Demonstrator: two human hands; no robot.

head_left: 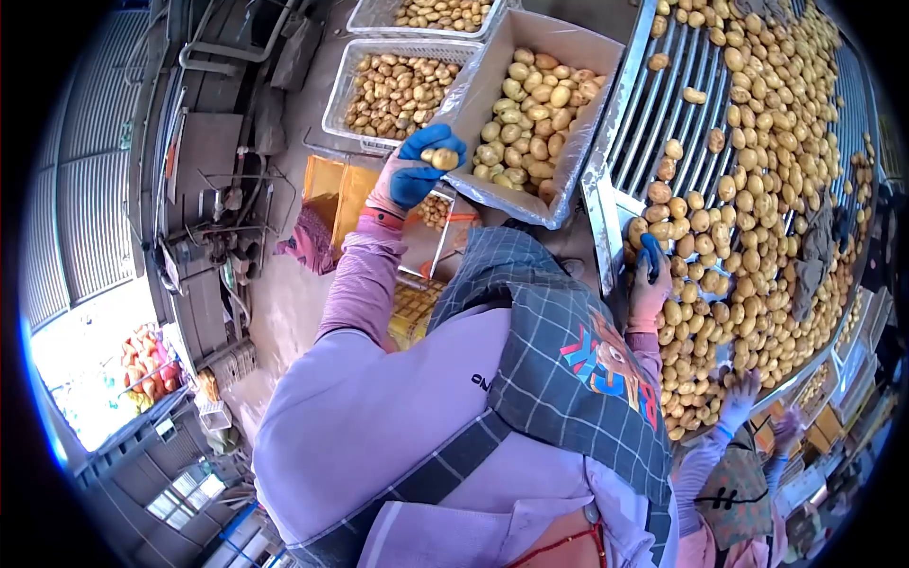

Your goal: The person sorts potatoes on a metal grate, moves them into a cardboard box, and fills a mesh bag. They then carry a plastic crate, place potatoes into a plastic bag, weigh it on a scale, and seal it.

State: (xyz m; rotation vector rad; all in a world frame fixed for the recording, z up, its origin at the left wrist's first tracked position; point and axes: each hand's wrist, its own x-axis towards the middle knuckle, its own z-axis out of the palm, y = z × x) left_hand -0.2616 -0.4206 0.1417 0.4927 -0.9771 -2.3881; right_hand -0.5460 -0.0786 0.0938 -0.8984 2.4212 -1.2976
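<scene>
My left hand [417,170], in a blue-coated glove, is closed around a potato [440,159] beside the near corner of a plastic-lined cardboard box [530,210] of potatoes. My right hand [650,284], gloved alike, is at the near edge of the sorting table, next to a mass of loose potatoes [757,246]. Its fingers are curled, and what they hold, if anything, I cannot make out.
White plastic crates [333,114] of smaller potatoes stand left of the box. Metal rollers [663,114] carry potatoes at the table's far end. A yellow crate [409,312] stands low beside me. At lower right, a co-worker's gloved hand [740,398] touches the potatoes.
</scene>
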